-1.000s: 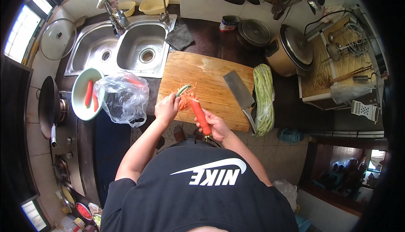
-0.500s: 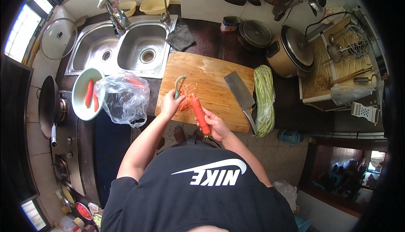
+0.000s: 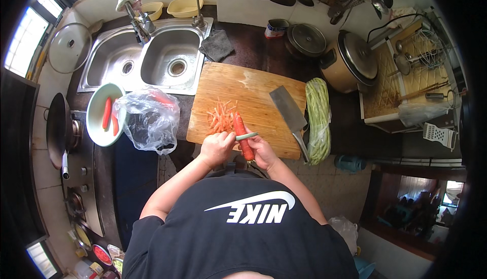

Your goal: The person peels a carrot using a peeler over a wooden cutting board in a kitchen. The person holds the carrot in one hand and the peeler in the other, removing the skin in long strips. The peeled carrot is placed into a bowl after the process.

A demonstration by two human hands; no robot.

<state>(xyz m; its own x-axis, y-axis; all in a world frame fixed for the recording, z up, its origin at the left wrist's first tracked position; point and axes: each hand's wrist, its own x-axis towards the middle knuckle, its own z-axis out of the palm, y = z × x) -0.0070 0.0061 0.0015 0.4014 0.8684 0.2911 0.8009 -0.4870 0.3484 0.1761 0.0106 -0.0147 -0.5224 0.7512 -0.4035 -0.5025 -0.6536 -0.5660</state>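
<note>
Gripping a slim, pale green peeler (image 3: 247,136) just below the middle of the frame, the left hand (image 3: 218,147) has its fingers curled tightly around one end; the other end crosses over a long, peeled-looking orange-red carrot (image 3: 239,124). Whether the blade touches the carrot cannot be told. The right hand (image 3: 265,153) is closed around the carrot's lower part, fingers wrapped on its right side. The carrot slants at the frame's centre, its upper tip above the board and its stem end toward the lower edge.

Beside that tip, a loose heap of thin orange carrot shreds (image 3: 221,119) lies on a rectangular light-brown wooden cutting board (image 3: 243,83). At the board's right side rests a broad grey metal cleaver (image 3: 287,108), handle toward the bottom of the frame, with a long bundle of green beans (image 3: 317,121) next to it. Left of centre, a crumpled clear plastic bag (image 3: 147,124) touches a pale green oval bowl (image 3: 94,114) holding more orange-red carrots (image 3: 106,113). A double-basin stainless steel sink (image 3: 114,58) fills the upper left.
</note>
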